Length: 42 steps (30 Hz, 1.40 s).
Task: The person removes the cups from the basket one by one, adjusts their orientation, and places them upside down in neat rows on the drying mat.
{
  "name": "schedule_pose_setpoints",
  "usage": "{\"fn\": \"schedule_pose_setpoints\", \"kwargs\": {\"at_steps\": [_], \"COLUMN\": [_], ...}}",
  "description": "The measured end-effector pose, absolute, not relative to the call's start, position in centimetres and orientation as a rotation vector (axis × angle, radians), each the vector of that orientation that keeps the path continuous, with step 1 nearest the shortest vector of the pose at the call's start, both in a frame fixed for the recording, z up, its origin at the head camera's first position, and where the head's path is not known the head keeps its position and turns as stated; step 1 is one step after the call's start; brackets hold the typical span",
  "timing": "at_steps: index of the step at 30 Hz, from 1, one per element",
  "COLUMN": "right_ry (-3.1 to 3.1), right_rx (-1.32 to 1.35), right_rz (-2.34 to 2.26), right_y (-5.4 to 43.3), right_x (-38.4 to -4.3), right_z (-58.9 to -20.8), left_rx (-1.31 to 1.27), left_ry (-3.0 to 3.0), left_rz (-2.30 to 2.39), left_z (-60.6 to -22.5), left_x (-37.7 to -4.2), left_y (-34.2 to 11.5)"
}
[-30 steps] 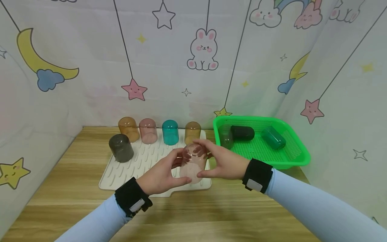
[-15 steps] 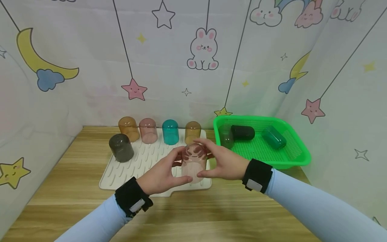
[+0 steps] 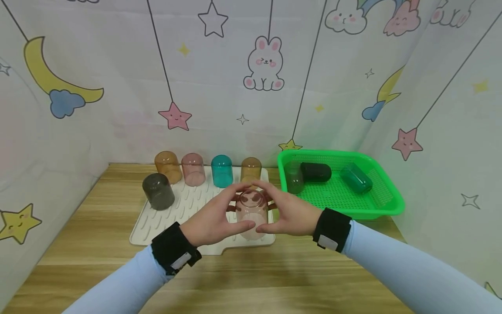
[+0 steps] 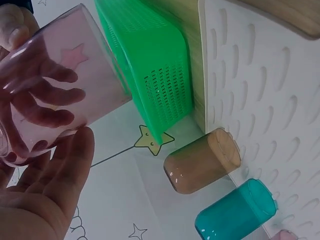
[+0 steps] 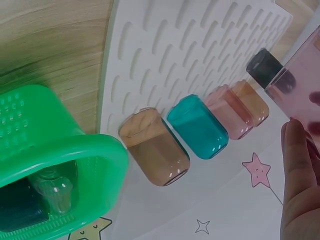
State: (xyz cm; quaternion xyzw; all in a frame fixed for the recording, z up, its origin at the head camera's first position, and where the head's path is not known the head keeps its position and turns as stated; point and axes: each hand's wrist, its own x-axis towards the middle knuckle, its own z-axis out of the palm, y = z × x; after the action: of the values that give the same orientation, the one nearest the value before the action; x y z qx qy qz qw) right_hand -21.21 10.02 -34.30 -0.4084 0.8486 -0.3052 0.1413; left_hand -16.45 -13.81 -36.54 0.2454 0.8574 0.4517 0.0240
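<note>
A see-through pink cup point(image 3: 252, 216) is upside down between both hands over the right part of a white draining mat point(image 3: 184, 213). My left hand point(image 3: 215, 221) holds its left side, the thumb across the front. On its right side my right hand point(image 3: 294, 213) grips it, fingers curled behind. The right hand's fingers show through the pink wall in the left wrist view. Behind, an amber cup point(image 3: 168, 167), another pink cup point(image 3: 193, 170), a teal cup point(image 3: 222, 172) and a brown cup point(image 3: 251, 168) stand inverted in a row. A grey cup point(image 3: 158, 192) stands at the mat's left.
At the right stands a green basket point(image 3: 393, 203) with a black cup point(image 3: 316, 172), a dark green cup point(image 3: 357, 179) and a clear greyish cup point(image 3: 294, 179) in it. A patterned curtain point(image 3: 137, 87) hangs behind the wooden table point(image 3: 251, 279).
My left hand has shifted slightly up and right around the pink cup, its thumb closer to the right thumb. The right hand and the cup have hardly moved.
</note>
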Motion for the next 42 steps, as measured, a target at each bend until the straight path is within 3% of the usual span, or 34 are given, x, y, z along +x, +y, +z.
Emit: {"fn": "schedule_pose_setpoints", "kwargs": {"at_steps": [21,31,42], "right_ry": [2.451,2.570,2.625], "right_rx": [-1.173,-1.181,-1.156], "right_rz": [-0.870,-0.842,-0.803], "right_y": [10.2,10.7,11.4], "right_x": [-21.3,-21.9,-22.1], "right_z": [-35.0,-34.9,-34.6], "left_rx": [0.905,0.780,0.578], "left_ry": [2.803,2.876,2.979], "left_rz": [1.250,1.216,1.187], "left_z": [-36.3,-36.2,-36.6], "left_x": [-16.6,-16.9,-19.6], "left_y": [-13.3,-13.9,-17.8]}}
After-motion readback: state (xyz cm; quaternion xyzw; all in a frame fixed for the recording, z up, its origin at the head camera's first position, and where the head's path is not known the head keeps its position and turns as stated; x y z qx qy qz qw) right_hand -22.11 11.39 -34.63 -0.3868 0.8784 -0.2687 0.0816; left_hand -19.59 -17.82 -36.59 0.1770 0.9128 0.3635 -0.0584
